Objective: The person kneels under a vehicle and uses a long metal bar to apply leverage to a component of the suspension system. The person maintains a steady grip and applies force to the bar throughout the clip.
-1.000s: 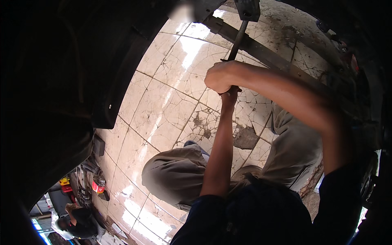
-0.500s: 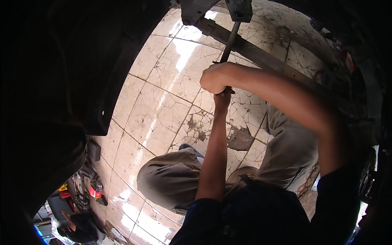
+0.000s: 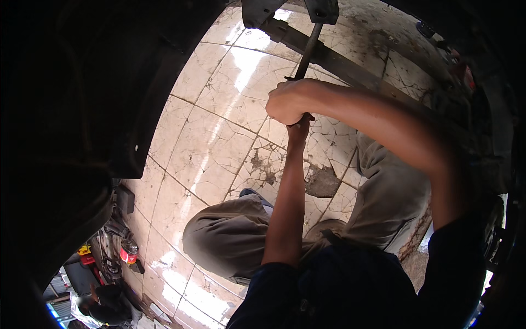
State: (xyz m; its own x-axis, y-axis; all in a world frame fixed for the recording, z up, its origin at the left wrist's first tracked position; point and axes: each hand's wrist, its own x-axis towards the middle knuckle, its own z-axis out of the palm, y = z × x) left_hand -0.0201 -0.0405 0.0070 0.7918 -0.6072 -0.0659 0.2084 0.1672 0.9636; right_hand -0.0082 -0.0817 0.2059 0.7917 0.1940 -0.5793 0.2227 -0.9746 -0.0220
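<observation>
A dark metal rod [image 3: 310, 52] slants down from a metal bracket [image 3: 322, 12] at the top of the view. My right hand [image 3: 286, 103] is closed round its lower part, thumb side and knuckles toward the left. Directly below and touching it, my left hand [image 3: 298, 130] reaches up, closed, its fingers mostly hidden behind the right one. What the left hand grips is not visible. A small dark crosspiece [image 3: 290, 78] sticks out at the upper edge of my right hand.
Dark vehicle underbody parts [image 3: 55, 109] hang close on the left. A long metal beam [image 3: 350, 71] crosses behind the rod. Cracked floor tiles [image 3: 186, 131] lie below. At lower left are a red-labelled container [image 3: 129, 253] and another person [image 3: 107, 304].
Both hands sit slightly higher in the view, still on the same spot of the rod. The person at lower left has shifted an arm.
</observation>
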